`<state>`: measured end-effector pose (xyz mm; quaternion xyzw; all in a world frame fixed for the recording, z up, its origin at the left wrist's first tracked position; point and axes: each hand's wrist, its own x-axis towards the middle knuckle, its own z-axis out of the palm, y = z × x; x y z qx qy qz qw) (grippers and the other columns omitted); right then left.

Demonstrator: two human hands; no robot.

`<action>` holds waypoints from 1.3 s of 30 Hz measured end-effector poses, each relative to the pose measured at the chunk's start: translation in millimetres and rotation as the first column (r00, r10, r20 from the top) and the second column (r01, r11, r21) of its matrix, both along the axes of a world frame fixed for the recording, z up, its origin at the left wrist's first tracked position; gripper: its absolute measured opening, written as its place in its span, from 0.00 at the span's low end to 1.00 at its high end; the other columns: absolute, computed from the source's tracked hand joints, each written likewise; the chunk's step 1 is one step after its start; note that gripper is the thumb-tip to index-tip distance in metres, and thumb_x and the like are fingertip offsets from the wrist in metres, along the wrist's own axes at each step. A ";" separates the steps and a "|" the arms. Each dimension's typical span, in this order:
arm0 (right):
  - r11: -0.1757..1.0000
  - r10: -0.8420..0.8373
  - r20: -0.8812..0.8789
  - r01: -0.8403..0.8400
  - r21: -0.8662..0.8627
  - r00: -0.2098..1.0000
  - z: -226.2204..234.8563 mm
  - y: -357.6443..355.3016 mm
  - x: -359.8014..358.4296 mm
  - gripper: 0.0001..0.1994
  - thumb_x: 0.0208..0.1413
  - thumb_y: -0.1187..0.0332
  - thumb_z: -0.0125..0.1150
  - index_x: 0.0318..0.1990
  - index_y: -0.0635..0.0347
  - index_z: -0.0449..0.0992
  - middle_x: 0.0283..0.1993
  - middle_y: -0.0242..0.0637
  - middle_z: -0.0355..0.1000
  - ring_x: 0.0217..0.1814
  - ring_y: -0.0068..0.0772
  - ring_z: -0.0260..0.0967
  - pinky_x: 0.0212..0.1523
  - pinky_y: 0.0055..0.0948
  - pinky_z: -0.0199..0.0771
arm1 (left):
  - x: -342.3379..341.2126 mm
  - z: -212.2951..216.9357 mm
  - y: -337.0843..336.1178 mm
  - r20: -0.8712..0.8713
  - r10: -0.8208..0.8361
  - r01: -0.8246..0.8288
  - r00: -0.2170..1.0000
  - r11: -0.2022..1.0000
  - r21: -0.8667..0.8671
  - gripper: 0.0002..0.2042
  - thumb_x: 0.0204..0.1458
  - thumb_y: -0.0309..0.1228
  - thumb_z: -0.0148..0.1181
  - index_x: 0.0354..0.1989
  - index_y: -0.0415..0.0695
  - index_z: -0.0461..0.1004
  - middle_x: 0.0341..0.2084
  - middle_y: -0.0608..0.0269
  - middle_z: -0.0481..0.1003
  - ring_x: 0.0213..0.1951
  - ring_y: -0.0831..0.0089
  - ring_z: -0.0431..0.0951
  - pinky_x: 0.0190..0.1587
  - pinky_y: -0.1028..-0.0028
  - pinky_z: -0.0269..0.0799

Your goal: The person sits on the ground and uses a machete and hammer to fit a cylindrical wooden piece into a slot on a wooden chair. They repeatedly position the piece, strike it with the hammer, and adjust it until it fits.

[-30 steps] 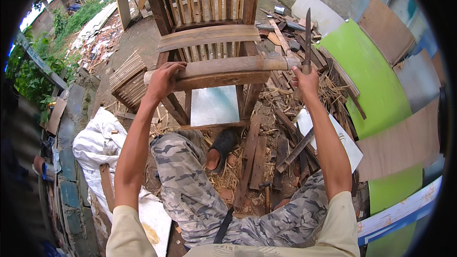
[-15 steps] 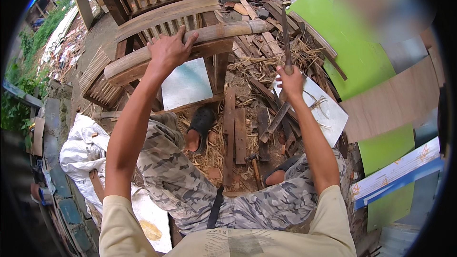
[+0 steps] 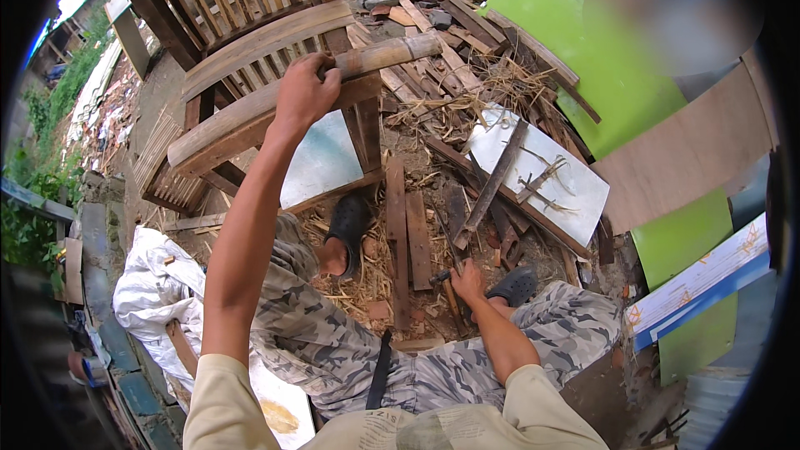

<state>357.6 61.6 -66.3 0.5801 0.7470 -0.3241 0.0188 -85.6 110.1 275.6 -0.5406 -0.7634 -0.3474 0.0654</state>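
My left hand [image 3: 307, 87] is closed over the top of a split bamboo pole [image 3: 250, 112]. The pole lies along the front rail of a wooden chair frame [image 3: 275, 12] with a slatted back. Low between my feet, my right hand [image 3: 468, 282] is closed around the handle end of a machete. Its thin dark blade [image 3: 443, 229] points up and away from the hand. Right beside these fingers is a hammer [image 3: 451, 298] with a dark head and wooden handle, partly hidden by the hand.
Dark wooden planks [image 3: 398, 242] lie on the ground between my feet. A white board [image 3: 550, 192] with twigs and a plank on it is to the right. Beyond is a scrap wood pile [image 3: 450, 58]; green panels [image 3: 621, 75] and a slatted piece [image 3: 171, 154] flank the chair.
My right hand has come down and nearer from beside the wood pile to the ground by the hammer, with the machete. The left hand's fingers have closed more over the bamboo.
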 end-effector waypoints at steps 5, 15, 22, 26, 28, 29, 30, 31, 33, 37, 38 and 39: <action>0.994 0.086 0.107 -0.078 -0.073 0.991 -23.7 -13.3 24.3 0.26 0.62 0.53 0.62 0.57 0.64 0.68 0.55 0.56 0.72 0.59 0.60 0.71 0.57 0.52 0.71 | 27.3 -6.8 17.6 -0.300 0.115 -0.098 0.947 0.993 0.073 0.29 0.51 0.49 0.65 0.42 0.29 0.74 0.39 0.38 0.75 0.47 0.42 0.74 0.54 0.54 0.70; 0.972 -0.126 0.142 0.151 -0.181 0.982 -32.2 55.6 46.4 0.22 0.58 0.53 0.63 0.53 0.59 0.77 0.50 0.54 0.78 0.58 0.58 0.74 0.57 0.50 0.73 | 48.8 -43.2 28.1 -0.551 0.333 -0.280 0.765 0.943 0.181 0.37 0.51 0.66 0.61 0.62 0.54 0.72 0.52 0.55 0.70 0.59 0.57 0.68 0.66 0.51 0.49; 0.932 -0.332 0.176 0.351 -0.088 0.927 -39.9 144.6 99.6 0.24 0.57 0.54 0.64 0.55 0.62 0.76 0.55 0.54 0.76 0.61 0.56 0.73 0.59 0.47 0.72 | 45.0 -45.5 29.7 -0.561 0.357 -0.267 0.747 0.934 0.238 0.34 0.49 0.61 0.66 0.59 0.52 0.75 0.54 0.60 0.73 0.60 0.60 0.69 0.66 0.49 0.50; 0.854 -0.419 0.196 0.458 -0.246 0.886 -72.5 160.9 124.2 0.39 0.57 0.53 0.66 0.70 0.64 0.59 0.70 0.57 0.63 0.72 0.57 0.62 0.69 0.47 0.64 | 46.6 -42.5 29.3 -0.572 0.342 -0.265 0.745 0.940 0.217 0.35 0.48 0.61 0.67 0.59 0.52 0.74 0.53 0.60 0.73 0.58 0.60 0.70 0.64 0.50 0.51; 0.805 -0.490 0.188 0.525 -0.276 0.851 -98.5 154.4 130.5 0.45 0.57 0.53 0.67 0.75 0.63 0.50 0.74 0.59 0.57 0.75 0.57 0.57 0.72 0.47 0.60 | 50.8 -40.8 34.7 -0.584 0.331 -0.270 0.741 0.943 0.192 0.36 0.47 0.61 0.68 0.60 0.53 0.73 0.52 0.60 0.72 0.57 0.60 0.70 0.63 0.51 0.52; 0.793 -0.488 0.229 0.537 -0.288 0.843 -102.7 153.4 127.3 0.49 0.56 0.52 0.68 0.76 0.63 0.44 0.74 0.62 0.55 0.76 0.58 0.55 0.74 0.47 0.55 | 50.3 -41.1 34.6 -0.602 0.328 -0.274 0.728 0.944 0.184 0.37 0.46 0.62 0.68 0.61 0.53 0.72 0.51 0.59 0.71 0.57 0.61 0.69 0.63 0.51 0.52; 0.790 -0.460 0.266 0.527 -0.313 0.847 -100.8 149.1 109.8 0.53 0.55 0.51 0.68 0.77 0.63 0.37 0.74 0.65 0.54 0.77 0.59 0.53 0.77 0.46 0.50 | 44.2 -40.5 26.6 -0.614 0.325 -0.282 0.719 0.944 0.170 0.38 0.45 0.63 0.68 0.61 0.52 0.71 0.51 0.59 0.70 0.56 0.61 0.68 0.62 0.51 0.51; 0.798 -0.476 0.300 0.550 -0.247 0.827 -106.2 151.5 114.7 0.53 0.55 0.54 0.68 0.77 0.63 0.37 0.72 0.65 0.56 0.72 0.60 0.60 0.72 0.47 0.59 | 47.1 -40.9 31.9 -0.603 0.316 -0.267 0.732 0.948 0.173 0.38 0.45 0.63 0.68 0.61 0.52 0.71 0.50 0.58 0.70 0.56 0.60 0.68 0.62 0.51 0.51; 0.749 -0.563 0.247 0.613 -0.250 0.789 -110.0 153.9 110.2 0.52 0.55 0.60 0.68 0.78 0.62 0.36 0.69 0.64 0.60 0.60 0.58 0.71 0.58 0.45 0.73 | 47.0 -42.3 33.9 -0.599 0.307 -0.250 0.740 0.952 0.178 0.38 0.45 0.63 0.69 0.61 0.51 0.71 0.50 0.58 0.70 0.55 0.60 0.68 0.62 0.50 0.50; 0.554 -0.781 0.050 0.727 -0.406 0.623 -115.5 163.8 121.0 0.49 0.56 0.72 0.62 0.78 0.61 0.33 0.56 0.58 0.71 0.35 0.44 0.76 0.28 0.33 0.79 | 46.1 -40.8 32.1 -0.587 0.316 -0.248 0.745 0.949 0.195 0.38 0.44 0.61 0.70 0.60 0.51 0.72 0.51 0.60 0.70 0.56 0.59 0.68 0.62 0.48 0.51; 0.509 -0.823 0.027 0.757 -0.411 0.568 -124.2 166.4 132.0 0.48 0.56 0.75 0.60 0.78 0.61 0.33 0.52 0.56 0.74 0.29 0.40 0.75 0.21 0.29 0.77 | 49.4 -42.5 38.8 -0.572 0.311 -0.234 0.759 0.950 0.205 0.37 0.44 0.60 0.70 0.59 0.51 0.72 0.51 0.61 0.70 0.56 0.59 0.68 0.62 0.48 0.51; 0.467 -0.838 0.029 0.743 -0.480 0.545 -122.9 164.8 128.7 0.48 0.57 0.77 0.57 0.78 0.61 0.30 0.38 0.47 0.75 0.25 0.34 0.73 0.20 0.29 0.76 | 48.7 -42.8 35.7 -0.569 0.315 -0.239 0.760 0.949 0.207 0.37 0.44 0.60 0.70 0.59 0.51 0.72 0.51 0.61 0.70 0.56 0.59 0.69 0.63 0.48 0.51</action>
